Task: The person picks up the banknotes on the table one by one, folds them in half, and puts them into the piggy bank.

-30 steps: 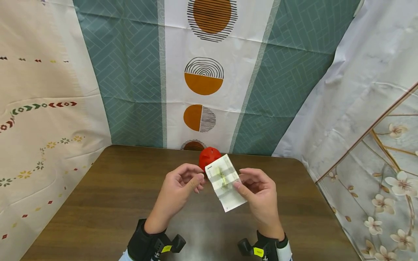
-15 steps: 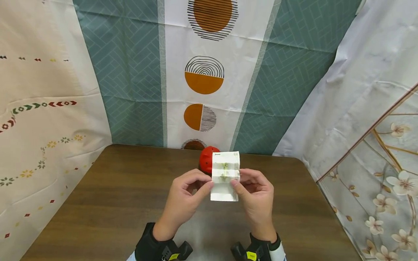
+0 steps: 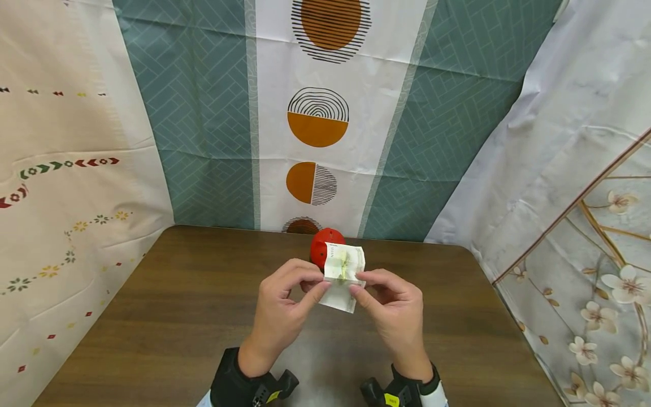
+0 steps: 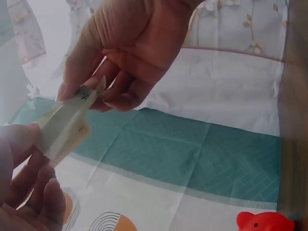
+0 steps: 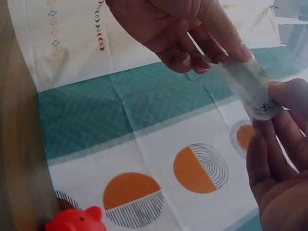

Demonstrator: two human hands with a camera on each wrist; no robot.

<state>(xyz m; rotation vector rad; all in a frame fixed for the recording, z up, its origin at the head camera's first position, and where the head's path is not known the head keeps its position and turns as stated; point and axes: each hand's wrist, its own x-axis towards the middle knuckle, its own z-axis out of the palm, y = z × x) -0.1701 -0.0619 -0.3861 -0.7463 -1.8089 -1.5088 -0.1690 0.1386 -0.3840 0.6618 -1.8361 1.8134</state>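
Observation:
A creased, pale green banknote (image 3: 344,264) is held up between both hands above the table, bent across its middle. My left hand (image 3: 285,302) pinches its left edge between thumb and fingers. On the opposite edge, my right hand (image 3: 394,302) pinches it the same way. The left wrist view shows the banknote (image 4: 67,122) folded over, with dark printed characters near the right hand's thumb. Behind the note in the head view stands a red piggy bank (image 3: 321,244), partly covered by it; its ear and eye show in the right wrist view.
The brown wooden table (image 3: 193,294) reaches back to a hanging teal and white cloth (image 3: 213,124) with orange circles. Patterned cream fabric (image 3: 66,254) hangs at the left, and white floral fabric (image 3: 574,294) at the right.
The left hand has come in and taken hold of the banknote's left edge. The note has turned from slanted to nearly upright and now bends across its middle.

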